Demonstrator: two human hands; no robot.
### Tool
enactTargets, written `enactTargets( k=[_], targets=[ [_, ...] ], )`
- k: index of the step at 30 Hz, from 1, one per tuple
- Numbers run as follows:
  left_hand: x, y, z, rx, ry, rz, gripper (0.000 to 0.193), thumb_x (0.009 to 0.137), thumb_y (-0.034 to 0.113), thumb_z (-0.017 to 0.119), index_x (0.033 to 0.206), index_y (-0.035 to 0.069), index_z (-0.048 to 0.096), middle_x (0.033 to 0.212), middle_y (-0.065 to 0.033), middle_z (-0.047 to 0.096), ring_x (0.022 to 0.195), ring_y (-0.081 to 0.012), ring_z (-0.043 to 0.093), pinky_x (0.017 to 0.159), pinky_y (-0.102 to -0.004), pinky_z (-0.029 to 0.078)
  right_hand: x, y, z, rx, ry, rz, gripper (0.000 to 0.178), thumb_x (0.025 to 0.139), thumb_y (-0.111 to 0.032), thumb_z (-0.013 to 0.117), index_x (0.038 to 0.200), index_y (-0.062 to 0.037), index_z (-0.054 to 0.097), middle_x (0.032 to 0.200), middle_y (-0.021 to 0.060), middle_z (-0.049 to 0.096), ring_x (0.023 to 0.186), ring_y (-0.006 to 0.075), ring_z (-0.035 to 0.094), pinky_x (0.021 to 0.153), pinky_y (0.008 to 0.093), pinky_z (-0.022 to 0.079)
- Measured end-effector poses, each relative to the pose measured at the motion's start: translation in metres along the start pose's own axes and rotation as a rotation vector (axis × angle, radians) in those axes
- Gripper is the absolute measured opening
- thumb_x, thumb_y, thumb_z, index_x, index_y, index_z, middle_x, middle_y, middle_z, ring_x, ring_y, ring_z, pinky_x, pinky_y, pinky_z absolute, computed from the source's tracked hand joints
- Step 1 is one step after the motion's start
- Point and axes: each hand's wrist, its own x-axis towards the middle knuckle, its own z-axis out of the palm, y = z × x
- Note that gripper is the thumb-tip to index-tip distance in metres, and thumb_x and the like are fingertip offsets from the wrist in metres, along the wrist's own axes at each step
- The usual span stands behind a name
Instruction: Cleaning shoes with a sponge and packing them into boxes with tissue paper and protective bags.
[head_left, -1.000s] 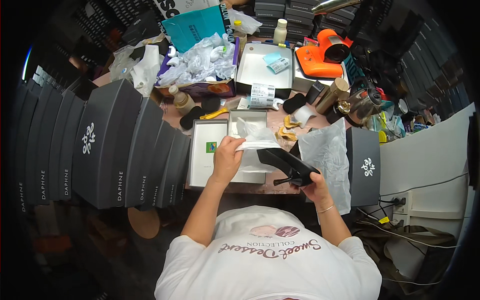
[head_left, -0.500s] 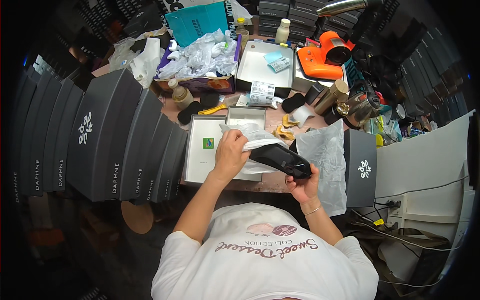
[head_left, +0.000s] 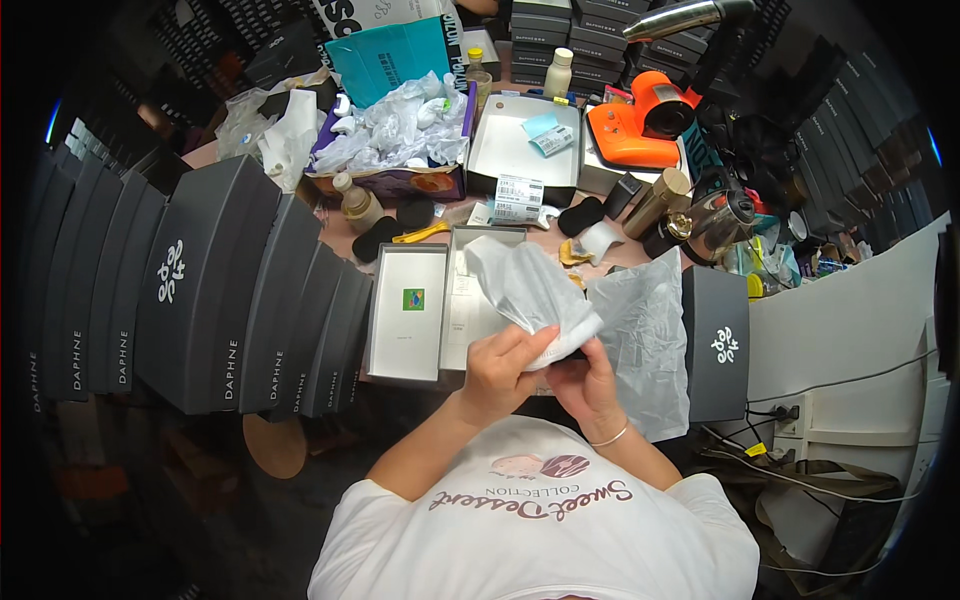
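Both of my hands meet close to my chest, over the near edge of the table. My left hand (head_left: 498, 368) and my right hand (head_left: 583, 380) hold a dark shoe that is wrapped in white tissue paper (head_left: 528, 290); only a sliver of the shoe shows under the paper. The paper stands up from my hands toward the open grey shoebox (head_left: 405, 312) and its tray (head_left: 468, 300), which lie just beyond my hands.
A row of black shoebox lids (head_left: 215, 290) leans at the left. A sheet of tissue (head_left: 645, 335) and a black box (head_left: 717, 340) lie at the right. Farther back are a box of crumpled paper (head_left: 395, 130), an empty grey box (head_left: 525, 150), an orange tool (head_left: 640, 130), bottles.
The dark shoe, bare in my right hand a second ago, is now covered by the tissue. Both hands have drawn together and closer to my body.
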Motion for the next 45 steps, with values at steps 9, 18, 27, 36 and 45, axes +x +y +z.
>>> enactTargets(
  k=[9, 18, 27, 36, 45],
  targets=[
    [-0.042, 0.016, 0.028, -0.207, -0.162, 0.099, 0.051, 0.061, -0.006, 0.065, 0.112, 0.0, 0.065, 0.071, -0.0103, 0.056, 0.058, -0.0264, 0.056, 0.052, -0.0344, 0.046, 0.024, 0.016, -0.058, -0.249, -0.095, -0.034, 0.053, 0.097, -0.036, 0.044, 0.139, -0.0032, 0.037, 0.138, 0.014, 0.046, 0.123, 0.0259, 0.048, 0.106, 0.0384, 0.039],
    [-0.052, 0.003, -0.004, -0.246, -0.371, 0.024, 0.056, 0.075, 0.013, 0.075, 0.125, -0.001, 0.054, 0.079, -0.0092, 0.059, 0.066, -0.0217, 0.06, 0.06, -0.0294, 0.05, 0.046, 0.032, -0.053, -1.619, -0.341, -0.368, 0.053, 0.097, -0.034, 0.045, 0.139, -0.0033, 0.036, 0.139, 0.0157, 0.044, 0.127, 0.0268, 0.044, 0.105, 0.0386, 0.039],
    [-0.085, -0.081, -0.022, -1.231, 0.517, -1.322, 0.07, 0.08, 0.02, 0.073, 0.137, 0.001, 0.035, 0.121, -0.0114, 0.053, 0.109, -0.0235, 0.054, 0.095, -0.0364, 0.045, 0.044, 0.087, -0.044, -1.954, -0.807, -0.463, 0.054, 0.097, -0.033, 0.046, 0.14, -0.0033, 0.035, 0.139, 0.0174, 0.043, 0.131, 0.0276, 0.04, 0.105, 0.0388, 0.038],
    [-0.101, -0.059, 0.023, -0.217, -0.111, -0.698, 0.089, 0.071, 0.011, 0.075, 0.142, 0.004, 0.023, 0.125, -0.026, 0.051, 0.113, -0.0374, 0.054, 0.095, -0.0389, 0.044, 0.032, 0.016, -0.019, -0.551, 0.114, -0.119, 0.068, 0.087, -0.033, 0.066, 0.138, 0.0009, 0.036, 0.132, 0.0153, 0.049, 0.121, 0.0234, 0.05, 0.099, 0.0363, 0.041],
    [-0.067, -0.083, 0.016, -0.18, -0.83, -0.631, 0.095, 0.073, 0.009, 0.073, 0.15, 0.013, 0.017, 0.108, -0.0155, 0.058, 0.092, -0.03, 0.063, 0.077, -0.0351, 0.052, -0.023, 0.019, -0.098, -0.203, 0.228, 0.373, 0.054, 0.094, -0.034, 0.055, 0.137, -0.0045, 0.041, 0.13, 0.0083, 0.055, 0.114, 0.0169, 0.056, 0.097, 0.0339, 0.047]
  ],
)
